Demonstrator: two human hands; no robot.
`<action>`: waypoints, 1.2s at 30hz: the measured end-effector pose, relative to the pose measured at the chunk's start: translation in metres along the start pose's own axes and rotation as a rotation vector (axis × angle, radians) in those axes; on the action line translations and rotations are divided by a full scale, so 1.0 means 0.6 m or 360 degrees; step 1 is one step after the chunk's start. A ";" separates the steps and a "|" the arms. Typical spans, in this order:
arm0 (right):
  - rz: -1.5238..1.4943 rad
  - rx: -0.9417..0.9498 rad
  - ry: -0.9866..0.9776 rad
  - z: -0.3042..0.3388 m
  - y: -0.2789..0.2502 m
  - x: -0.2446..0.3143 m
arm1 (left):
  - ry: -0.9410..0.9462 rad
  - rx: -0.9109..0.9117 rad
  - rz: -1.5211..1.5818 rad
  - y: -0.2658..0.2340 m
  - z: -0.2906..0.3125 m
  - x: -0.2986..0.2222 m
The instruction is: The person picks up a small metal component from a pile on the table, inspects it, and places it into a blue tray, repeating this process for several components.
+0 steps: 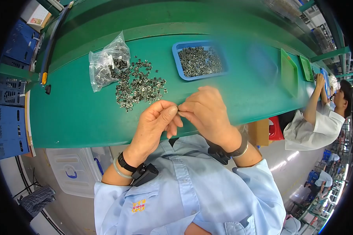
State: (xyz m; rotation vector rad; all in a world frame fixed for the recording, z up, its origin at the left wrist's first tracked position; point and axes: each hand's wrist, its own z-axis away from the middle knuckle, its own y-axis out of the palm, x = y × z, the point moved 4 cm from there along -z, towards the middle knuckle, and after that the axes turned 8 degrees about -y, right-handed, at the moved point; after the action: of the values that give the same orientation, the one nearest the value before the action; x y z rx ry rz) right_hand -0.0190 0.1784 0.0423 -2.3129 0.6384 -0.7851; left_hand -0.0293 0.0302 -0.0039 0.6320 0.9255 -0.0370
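My left hand (161,116) and my right hand (206,111) meet fingertip to fingertip above the near side of the green table. Both pinch a tiny dark piece (179,110) between thumb and finger, mostly covered, its kind too small to make out. Beyond my left hand lies a loose heap of small metal-and-black parts (139,86). An open clear plastic bag (106,66) with more of these parts rests against the heap's left side. Behind my right hand sits a blue tray (179,69) filled with similar small parts.
Toward the right stand a green tray (288,72) and a smaller green tray (306,68). A person in white (315,125) works farther along the table (78,121). Blue crates (11,131) are stacked at left; a lidded clear bin (72,170) stands below the table edge.
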 end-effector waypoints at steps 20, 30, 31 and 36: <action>-0.0390 -0.0082 0.0179 0.026 0.015 -0.004 | 0.0044 0.0282 0.0306 -0.003 -0.015 0.032; -0.0229 -0.0041 0.0130 0.021 0.004 -0.008 | 0.0016 0.0024 -0.0114 0.003 -0.006 0.004; -0.0289 -0.0059 0.0168 0.022 0.004 -0.008 | 0.0019 0.0024 -0.0117 0.003 -0.004 0.002; -0.0702 -0.0136 0.0411 0.034 0.007 -0.012 | -0.0047 0.0305 0.0292 0.010 0.004 0.006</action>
State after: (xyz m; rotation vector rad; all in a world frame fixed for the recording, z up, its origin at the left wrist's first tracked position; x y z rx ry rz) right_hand -0.0116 0.1875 0.0237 -2.4879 0.2680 -1.2958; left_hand -0.0238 0.0349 -0.0026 0.8901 0.8383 0.0292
